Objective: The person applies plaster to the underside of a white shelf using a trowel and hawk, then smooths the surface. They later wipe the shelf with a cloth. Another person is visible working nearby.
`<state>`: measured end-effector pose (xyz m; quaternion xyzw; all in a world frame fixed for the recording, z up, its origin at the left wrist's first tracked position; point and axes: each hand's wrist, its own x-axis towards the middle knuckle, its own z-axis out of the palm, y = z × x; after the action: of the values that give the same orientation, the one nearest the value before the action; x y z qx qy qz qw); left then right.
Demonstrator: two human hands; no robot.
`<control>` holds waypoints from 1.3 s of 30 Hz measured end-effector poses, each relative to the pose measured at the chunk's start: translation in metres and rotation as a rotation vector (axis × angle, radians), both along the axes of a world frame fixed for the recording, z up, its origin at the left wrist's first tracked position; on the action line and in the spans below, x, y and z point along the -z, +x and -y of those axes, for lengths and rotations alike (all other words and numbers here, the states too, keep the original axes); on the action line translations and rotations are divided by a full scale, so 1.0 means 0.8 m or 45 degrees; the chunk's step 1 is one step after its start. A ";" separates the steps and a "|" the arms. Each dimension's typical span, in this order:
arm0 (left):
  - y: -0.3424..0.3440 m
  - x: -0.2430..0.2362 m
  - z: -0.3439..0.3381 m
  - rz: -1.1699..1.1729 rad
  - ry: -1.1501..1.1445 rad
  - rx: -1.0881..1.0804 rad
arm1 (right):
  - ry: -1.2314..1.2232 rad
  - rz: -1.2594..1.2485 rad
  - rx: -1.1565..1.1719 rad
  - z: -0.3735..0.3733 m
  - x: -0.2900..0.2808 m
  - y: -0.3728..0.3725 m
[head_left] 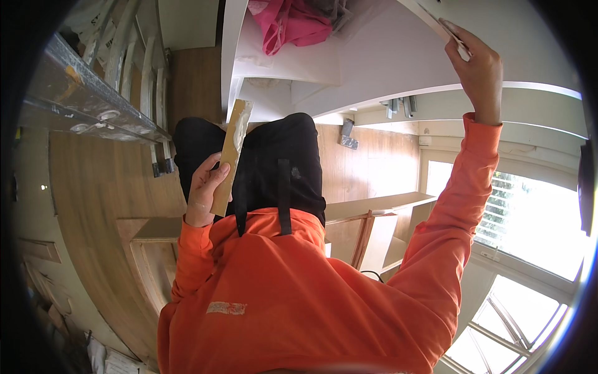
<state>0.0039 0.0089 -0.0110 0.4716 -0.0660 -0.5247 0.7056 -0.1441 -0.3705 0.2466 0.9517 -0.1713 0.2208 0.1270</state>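
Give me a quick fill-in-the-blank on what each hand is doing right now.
1. The left hand grips a ____ board smeared with white filler.
2. The right hand presses a flat blade against a ____ surface overhead.
3. Both sleeves are ____.
4. The bundle of cloth on the white shelf is ____.

Missing words: wooden; white; orange; pink

- A white-painted shelf unit [374,68] runs across the top of the view, its boards bending with the lens.
- A crumpled pink cloth [288,26] lies on the white shelf board, at the top centre.
- The brown wooden plank floor [99,206] carries pale wooden frames [156,262] and boards [380,206].
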 end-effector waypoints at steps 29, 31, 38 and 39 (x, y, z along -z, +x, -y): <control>-0.002 -0.010 0.000 0.045 0.038 0.070 | -0.692 0.423 0.431 -0.029 0.100 -0.020; -0.003 -0.011 0.001 0.067 0.061 0.051 | -0.688 0.434 0.458 -0.028 0.111 -0.017; -0.004 -0.016 0.002 0.071 0.093 0.042 | -0.622 0.514 0.508 -0.014 0.135 -0.006; -0.005 -0.017 0.002 0.066 0.084 0.056 | -0.619 0.513 0.476 -0.015 0.137 -0.005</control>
<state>0.0001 0.0074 0.0022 0.5066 -0.0773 -0.5294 0.6761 -0.1480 -0.3587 0.1368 0.7832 -0.3065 0.4112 0.3515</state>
